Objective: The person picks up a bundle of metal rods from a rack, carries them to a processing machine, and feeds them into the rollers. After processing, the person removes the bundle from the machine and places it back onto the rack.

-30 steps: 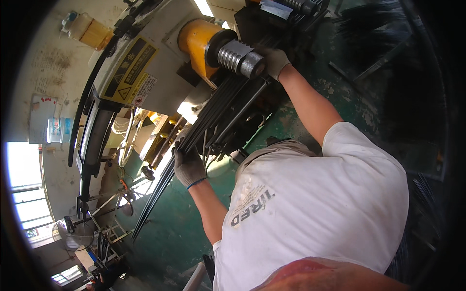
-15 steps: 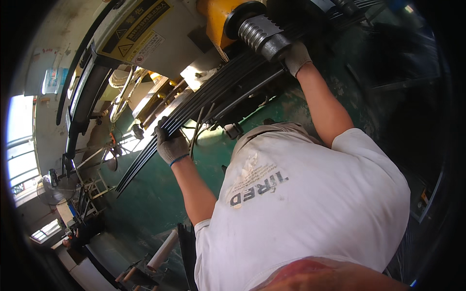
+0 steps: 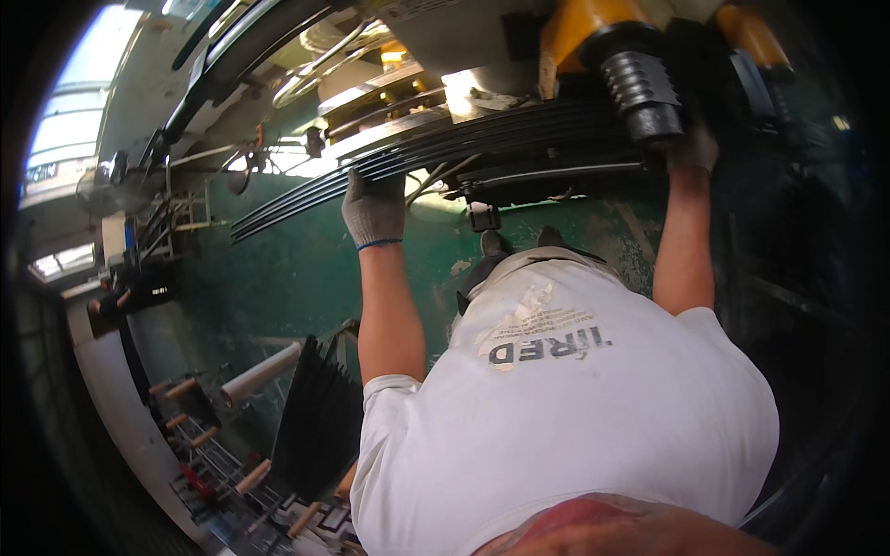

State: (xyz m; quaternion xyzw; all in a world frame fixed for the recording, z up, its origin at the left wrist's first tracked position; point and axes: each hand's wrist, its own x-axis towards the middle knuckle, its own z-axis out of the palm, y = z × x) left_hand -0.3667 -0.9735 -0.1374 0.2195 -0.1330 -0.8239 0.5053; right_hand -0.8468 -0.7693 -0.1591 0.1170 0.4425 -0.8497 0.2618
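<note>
My left hand [image 3: 374,211], in a grey knit glove with a blue cuff edge, is closed around a bundle of long thin black strips [image 3: 295,202]. Thumb and palm show; the fingers wrap behind the bundle. The strips' free ends fan slightly at the left, and their other part runs right beneath the machine. My right hand [image 3: 695,150], also gloved, is beside the lower end of a dark ribbed cylinder [image 3: 642,83] hanging from a yellow machine part [image 3: 593,26]. Deep shadow hides its fingers, so I cannot make out what it touches.
Below the strips runs a dark bar [image 3: 565,170], with a small box-like pedal [image 3: 483,216] by my feet on the green floor [image 3: 287,278]. A second yellow part [image 3: 753,37] hangs at the right. Racks with rolls [image 3: 261,372] and dark sheets [image 3: 315,417] stand lower left.
The view has turned, so the strips lie flatter across it and the machine appears farther right. My left hand still grips the bundle; my right hand stays by the ribbed cylinder.
</note>
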